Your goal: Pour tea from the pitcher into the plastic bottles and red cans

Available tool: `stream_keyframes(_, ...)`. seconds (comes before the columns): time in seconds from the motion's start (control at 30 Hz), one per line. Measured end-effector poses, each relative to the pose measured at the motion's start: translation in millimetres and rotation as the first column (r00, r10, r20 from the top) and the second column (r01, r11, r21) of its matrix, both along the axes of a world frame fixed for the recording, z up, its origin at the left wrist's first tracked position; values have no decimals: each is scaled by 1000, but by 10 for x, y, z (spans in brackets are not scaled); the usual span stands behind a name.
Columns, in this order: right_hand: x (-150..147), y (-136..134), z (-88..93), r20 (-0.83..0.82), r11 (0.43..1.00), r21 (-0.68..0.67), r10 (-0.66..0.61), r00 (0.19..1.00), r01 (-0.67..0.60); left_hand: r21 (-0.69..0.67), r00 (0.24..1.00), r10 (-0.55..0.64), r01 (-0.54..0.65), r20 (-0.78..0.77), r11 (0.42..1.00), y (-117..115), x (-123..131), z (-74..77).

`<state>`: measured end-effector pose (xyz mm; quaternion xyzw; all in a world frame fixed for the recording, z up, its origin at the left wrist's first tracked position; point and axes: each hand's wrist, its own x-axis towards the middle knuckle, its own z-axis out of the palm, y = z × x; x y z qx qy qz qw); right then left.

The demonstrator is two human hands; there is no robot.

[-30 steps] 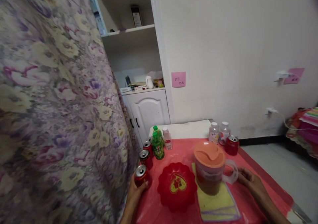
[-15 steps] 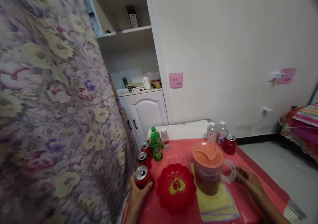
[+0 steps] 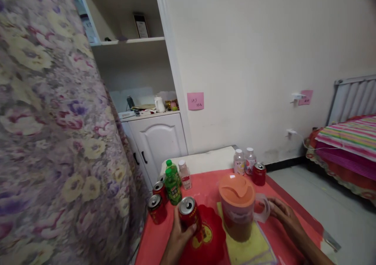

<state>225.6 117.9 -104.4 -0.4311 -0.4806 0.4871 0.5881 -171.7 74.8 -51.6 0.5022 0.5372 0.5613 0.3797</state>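
Observation:
My left hand (image 3: 179, 235) is wrapped round a red can (image 3: 189, 216), which it holds over the left part of a red scalloped tray (image 3: 216, 235). A clear pitcher (image 3: 237, 218) with an orange lid and dark liquid stands on a yellow cloth (image 3: 249, 251). Beside its handle, my right hand (image 3: 280, 214) has its fingers curled at the handle's outer edge; their tips are partly hidden behind it. Two more red cans (image 3: 157, 210) and two green bottles (image 3: 173, 190) stand at the left.
A clear bottle (image 3: 185, 175) is by the green ones. At the back right stand two white-capped bottles (image 3: 239, 163) and a red can (image 3: 259, 175). A floral curtain (image 3: 58, 139) hangs left; a bed (image 3: 349, 151) is at the right.
My left hand has moved the red can right, away from the other cans and over the tray. My right hand has come closer to the pitcher's handle. The view has turned right.

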Motion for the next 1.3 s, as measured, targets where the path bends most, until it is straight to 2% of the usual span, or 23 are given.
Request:
stream_keyframes(0.1, -32, -42, 66, -15, 999, 1, -39, 999, 39, -18, 994, -104, 104, 24, 994, 82, -6, -92)
stream_keyframes(0.17, -94, -57, 144, -12, 999, 25, -38, 999, 38, -6, 992, -112, 113, 64, 994, 114, 3, -170)
stream_keyframes(0.3, -281, -12, 277, 4, 994, 97, 43, 999, -43, -9, 985, -89, 91, 151, 996, 138, 55, -316)
stream_keyframes(0.47, -458, 94, 214, -40, 998, 57, -13, 999, 15, -51, 989, -85, 91, 117, 995, 134, 75, -443)
stream_keyframes(0.6, -502, 98, 155, -59, 999, 12, -42, 997, 43, -49, 988, -137, 141, 72, 989, 111, 54, -454)
stream_keyframes(0.77, -573, 51, 241, -128, 997, 24, -73, 989, 76, -52, 991, -130, 131, 25, 990, 94, 77, -377)
stream_keyframes(0.97, -676, -6, 363, -73, 992, 57, -110, 991, 114, -62, 987, -114, 122, 118, 991, 58, 93, -374)
stream_keyframes(1.1, -681, -58, 514, -10, 989, 74, -131, 991, 131, -79, 987, -90, 101, 134, 992, 38, 69, -406)
stream_keyframes(1.3, -622, -141, 842, 65, 995, 64, -77, 995, 73, -57, 977, -198, 203, 85, 977, 21, 12, -488)
